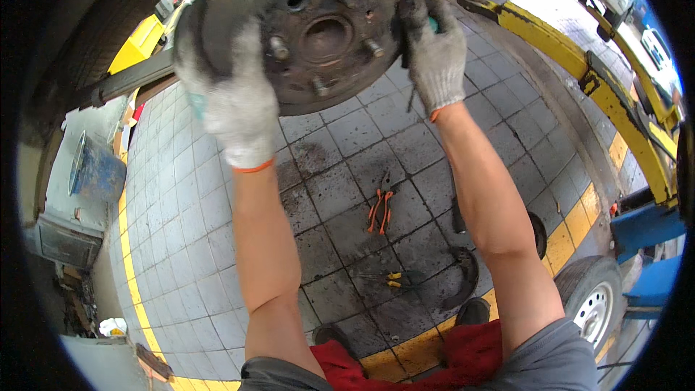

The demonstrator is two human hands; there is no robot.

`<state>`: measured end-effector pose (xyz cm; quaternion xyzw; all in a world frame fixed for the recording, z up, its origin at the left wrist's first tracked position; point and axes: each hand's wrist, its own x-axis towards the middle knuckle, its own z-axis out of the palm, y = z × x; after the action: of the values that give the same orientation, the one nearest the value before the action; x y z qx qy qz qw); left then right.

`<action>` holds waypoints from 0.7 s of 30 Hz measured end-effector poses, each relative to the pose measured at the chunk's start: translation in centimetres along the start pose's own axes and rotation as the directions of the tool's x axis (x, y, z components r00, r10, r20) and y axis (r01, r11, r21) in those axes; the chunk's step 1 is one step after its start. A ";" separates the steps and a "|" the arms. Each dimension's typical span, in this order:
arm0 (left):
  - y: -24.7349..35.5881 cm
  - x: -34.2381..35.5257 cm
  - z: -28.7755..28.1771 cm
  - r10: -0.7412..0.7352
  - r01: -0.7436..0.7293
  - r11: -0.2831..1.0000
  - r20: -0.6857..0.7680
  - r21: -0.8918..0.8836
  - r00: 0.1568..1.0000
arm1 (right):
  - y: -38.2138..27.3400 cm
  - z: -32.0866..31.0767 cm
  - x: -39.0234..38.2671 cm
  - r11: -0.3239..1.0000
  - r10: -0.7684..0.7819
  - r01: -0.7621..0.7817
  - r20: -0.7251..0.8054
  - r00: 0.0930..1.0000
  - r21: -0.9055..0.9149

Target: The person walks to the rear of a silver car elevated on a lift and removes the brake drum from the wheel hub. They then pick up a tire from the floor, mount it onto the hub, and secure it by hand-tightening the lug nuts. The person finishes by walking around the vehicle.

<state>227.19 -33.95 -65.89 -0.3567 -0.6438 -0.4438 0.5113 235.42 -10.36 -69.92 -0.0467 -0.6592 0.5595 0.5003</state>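
Note:
Above the floor, at the top of the head view, is a dark, rusty brake drum [318,11] with a round centre hole and several wheel studs sticking out of its face. My left hand [235,98], in a grey-white knit glove with blackened fingers, grips the drum's left side; its fingers are slightly blurred. On the opposite rim, my right hand [436,54], in a matching dirty glove, has its fingers closed on the edge. Part of the drum's rim is hidden behind both gloves.
Orange-handled pliers [381,206], a yellow-handled tool [393,279] and a curved brake shoe [463,279] lie on the tiled floor. A yellow lift arm [557,47] extends at the right, above a wheel [595,304]. A blue bucket [100,170] stands at the left.

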 end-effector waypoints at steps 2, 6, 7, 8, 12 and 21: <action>-0.3 2.8 -1.9 0.307 -0.339 0.894 0.149 0.293 0.940 | 0.8 1.5 -2.8 0.971 0.178 -0.174 -0.009 0.984 0.166; 8.4 6.5 -1.2 0.073 -0.104 0.986 0.223 0.132 0.972 | 4.6 4.1 -6.1 0.867 0.316 -0.270 -0.043 0.948 0.419; 8.0 6.5 -1.6 0.074 -0.092 0.993 0.222 0.072 0.972 | 4.6 4.9 -6.7 0.868 0.342 -0.298 -0.043 0.939 0.398; 7.6 6.5 -1.7 0.074 -0.075 0.997 0.217 -0.001 0.973 | 5.7 5.0 -6.8 0.892 0.198 -0.161 -0.043 0.979 0.423; 6.1 6.4 -2.0 -0.035 0.076 0.985 0.246 -0.157 0.969 | 3.3 2.4 -6.0 0.928 0.351 -0.341 -0.042 0.936 0.150; -1.0 -6.9 2.5 0.138 0.014 0.818 -0.219 0.575 0.966 | -6.4 -2.2 4.8 0.502 -0.491 0.646 0.425 0.760 -0.575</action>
<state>226.91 -32.01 -73.00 -0.1486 -0.6652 -0.2547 0.6860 237.80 -8.19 -62.26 0.0487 -0.8436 0.0742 0.5296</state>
